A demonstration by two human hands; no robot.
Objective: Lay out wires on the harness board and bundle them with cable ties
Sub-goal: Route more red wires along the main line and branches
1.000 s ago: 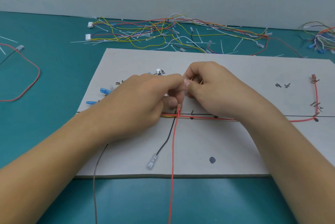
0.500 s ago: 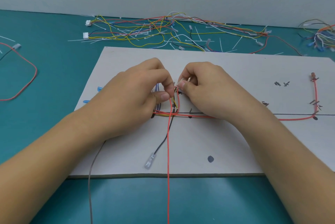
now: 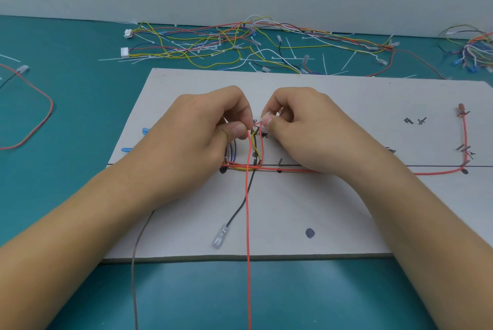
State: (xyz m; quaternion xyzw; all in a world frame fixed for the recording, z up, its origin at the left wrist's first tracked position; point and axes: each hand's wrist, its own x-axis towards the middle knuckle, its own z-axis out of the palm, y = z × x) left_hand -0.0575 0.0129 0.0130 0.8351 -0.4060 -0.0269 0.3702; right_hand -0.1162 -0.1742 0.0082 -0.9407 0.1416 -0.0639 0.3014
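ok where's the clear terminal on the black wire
Head view: the clear terminal lies on the board near its front edge, just left of the long red wire and below the left hand.

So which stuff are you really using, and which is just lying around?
In use: harness board, red wire pinched by left hand and right hand, black wire.
Lying about: tangled wire pile behind the board, red loop at left, coloured bundle far right.

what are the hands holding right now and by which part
The left hand pinches the long red wire near its top, thumb against forefinger. The right hand pinches a small clear connector between thumb and forefinger.
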